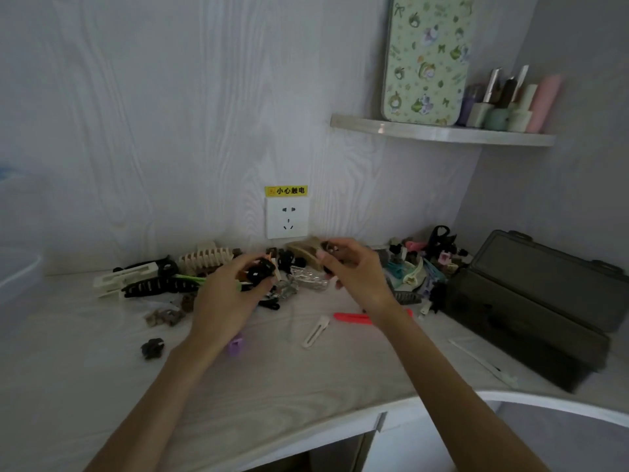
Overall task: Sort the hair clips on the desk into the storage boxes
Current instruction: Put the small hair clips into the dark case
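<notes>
Many hair clips [204, 260] lie scattered along the back of the white desk [289, 376], below a wall socket. My left hand [228, 294] hovers over the middle of the pile and grips a small black clip [260, 272]. My right hand [354, 270] is raised beside it and pinches a small dark clip [328, 248] between thumb and fingers. An open dark grey storage box [531, 311] stands at the right end of the desk, its lid leaning back against the wall. More coloured clips [418, 264] are heaped just left of the box.
A white flat clip [316, 330], a red clip [354, 317], a purple clip [235, 345] and a small dark clip [152, 347] lie nearer the front. A clear container edge [20, 267] shows at the far left. A corner shelf [442, 132] holds a patterned tin and bottles.
</notes>
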{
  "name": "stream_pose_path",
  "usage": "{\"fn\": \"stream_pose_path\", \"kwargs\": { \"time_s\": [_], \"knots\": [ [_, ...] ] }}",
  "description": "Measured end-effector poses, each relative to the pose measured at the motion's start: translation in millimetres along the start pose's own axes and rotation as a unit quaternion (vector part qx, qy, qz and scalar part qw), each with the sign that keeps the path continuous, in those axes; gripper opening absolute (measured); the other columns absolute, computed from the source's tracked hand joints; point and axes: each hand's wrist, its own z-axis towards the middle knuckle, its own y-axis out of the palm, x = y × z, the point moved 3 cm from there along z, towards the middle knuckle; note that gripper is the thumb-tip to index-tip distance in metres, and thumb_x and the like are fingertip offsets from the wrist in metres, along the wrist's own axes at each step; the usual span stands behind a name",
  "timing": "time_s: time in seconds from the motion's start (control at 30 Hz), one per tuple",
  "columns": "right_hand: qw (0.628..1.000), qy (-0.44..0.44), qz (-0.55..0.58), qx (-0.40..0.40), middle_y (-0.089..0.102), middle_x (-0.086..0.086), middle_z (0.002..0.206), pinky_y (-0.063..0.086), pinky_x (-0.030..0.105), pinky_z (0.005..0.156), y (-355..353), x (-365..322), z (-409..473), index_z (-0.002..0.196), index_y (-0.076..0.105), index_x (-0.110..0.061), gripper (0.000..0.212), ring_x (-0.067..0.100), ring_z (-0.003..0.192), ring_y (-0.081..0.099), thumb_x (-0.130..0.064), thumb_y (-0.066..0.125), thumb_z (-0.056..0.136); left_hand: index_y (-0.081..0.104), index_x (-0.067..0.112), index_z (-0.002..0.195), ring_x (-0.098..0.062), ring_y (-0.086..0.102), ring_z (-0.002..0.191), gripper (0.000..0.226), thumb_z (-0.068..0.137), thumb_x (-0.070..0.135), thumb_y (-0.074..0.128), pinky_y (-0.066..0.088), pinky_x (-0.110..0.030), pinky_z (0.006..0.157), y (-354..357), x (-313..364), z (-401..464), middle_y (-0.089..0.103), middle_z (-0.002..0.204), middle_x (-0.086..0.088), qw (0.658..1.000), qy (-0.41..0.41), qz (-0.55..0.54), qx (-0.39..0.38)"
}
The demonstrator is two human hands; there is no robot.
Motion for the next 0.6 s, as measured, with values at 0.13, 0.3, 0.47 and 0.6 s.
{"fn": "stream_pose_path", "kwargs": {
  "time_s": [0.13, 0.3, 0.47, 0.6],
  "knots": [
    [0.975, -0.054, -0.180, 0.117, 0.069, -0.003, 0.091, 0.053, 0.024, 0.068, -84, -11, -14, 0.100, 0.066, -0.018, 0.020, 0.010, 0.077, 0.065, -0.021, 0.070, 0.081, 0.059, 0.018, 0.114, -0.007, 0.063, 0.097, 0.042, 0.077, 0.025, 0.075, 0.049, -0.024, 0.085, 44, 58, 11, 0.068, 0.107, 0.005, 0.995, 0.031, -0.068, -0.064],
    [0.886, -0.018, -0.413, 0.210, 0.070, -0.004, 0.103, 0.053, 0.029, 0.070, -181, -1, -60, 0.109, 0.062, -0.026, 0.023, 0.019, 0.088, 0.066, -0.030, 0.062, 0.086, 0.058, 0.020, 0.121, -0.014, 0.061, 0.105, 0.040, 0.084, 0.035, 0.065, 0.047, -0.027, 0.083, 140, 147, 7, 0.066, 0.117, 0.002, 0.969, 0.156, -0.023, -0.188],
    [0.872, 0.045, -0.448, 0.194, 0.070, 0.003, 0.107, 0.053, 0.034, 0.071, -217, 25, -77, 0.114, 0.061, -0.024, 0.027, 0.025, 0.092, 0.065, -0.031, 0.060, 0.088, 0.054, 0.017, 0.124, -0.027, 0.059, 0.107, 0.039, 0.092, 0.039, 0.051, 0.050, -0.034, 0.083, 214, 189, -6, 0.063, 0.118, -0.009, 0.938, 0.221, 0.068, -0.258],
    [0.905, 0.018, -0.386, 0.176, 0.069, 0.003, 0.107, 0.049, 0.026, 0.075, -218, 30, -57, 0.110, 0.066, -0.020, 0.025, 0.020, 0.094, 0.064, -0.023, 0.065, 0.085, 0.063, 0.017, 0.109, -0.029, 0.062, 0.095, 0.033, 0.087, 0.040, 0.052, 0.049, -0.032, 0.073, 225, 186, 5, 0.066, 0.107, -0.007, 0.943, 0.208, 0.136, -0.220]
  ]
}}
